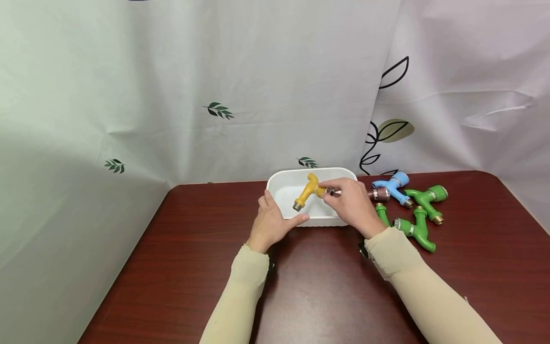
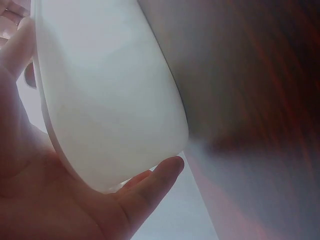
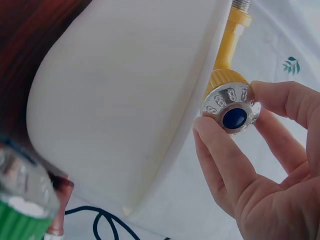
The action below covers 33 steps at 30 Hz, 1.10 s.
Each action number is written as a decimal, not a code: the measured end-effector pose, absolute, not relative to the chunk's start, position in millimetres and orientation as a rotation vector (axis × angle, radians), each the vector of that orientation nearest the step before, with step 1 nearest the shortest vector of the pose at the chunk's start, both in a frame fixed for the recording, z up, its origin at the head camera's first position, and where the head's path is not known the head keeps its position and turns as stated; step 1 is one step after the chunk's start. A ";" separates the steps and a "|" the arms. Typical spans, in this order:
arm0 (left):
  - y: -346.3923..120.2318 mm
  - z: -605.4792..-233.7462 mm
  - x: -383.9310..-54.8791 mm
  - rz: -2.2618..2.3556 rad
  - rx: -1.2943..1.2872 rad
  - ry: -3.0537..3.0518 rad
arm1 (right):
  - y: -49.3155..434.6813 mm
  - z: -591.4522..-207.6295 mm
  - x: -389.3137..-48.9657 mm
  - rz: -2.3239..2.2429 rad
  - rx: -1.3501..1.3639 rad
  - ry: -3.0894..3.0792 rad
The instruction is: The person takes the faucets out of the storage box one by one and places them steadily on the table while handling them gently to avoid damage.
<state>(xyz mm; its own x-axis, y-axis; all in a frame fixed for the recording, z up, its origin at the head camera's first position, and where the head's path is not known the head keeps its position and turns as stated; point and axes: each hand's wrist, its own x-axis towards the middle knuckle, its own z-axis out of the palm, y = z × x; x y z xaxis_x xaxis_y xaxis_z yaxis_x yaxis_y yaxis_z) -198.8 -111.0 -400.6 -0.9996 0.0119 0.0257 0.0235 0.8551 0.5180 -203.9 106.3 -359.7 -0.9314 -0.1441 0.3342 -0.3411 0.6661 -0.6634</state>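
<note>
My right hand (image 1: 353, 204) pinches a yellow tap (image 1: 307, 192) by its round knob (image 3: 220, 101), which has a silver, blue-centred cap. The tap hangs over the white plastic tub (image 1: 320, 222), its threaded metal end pointing down to the left. At the tub's left end my left hand (image 1: 268, 223) holds the corner, thumb along the front rim and the other fingers on the left side. The left wrist view shows the tub's wall (image 2: 115, 100) between that thumb and the fingers.
Right of the tub lie a blue tap (image 1: 392, 185), a green tap (image 1: 425, 198) and another green tap (image 1: 418, 231). A third green one (image 1: 381, 214) and a dark red knob (image 1: 380, 194) are partly hidden by my right arm. A pale patterned sheet (image 1: 279, 95) hangs behind the table.
</note>
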 end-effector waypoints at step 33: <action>-111.8 -400.0 -198.9 -0.836 -0.025 -3.002 | 163.6 -358.9 -174.8 1.021 0.315 -2.600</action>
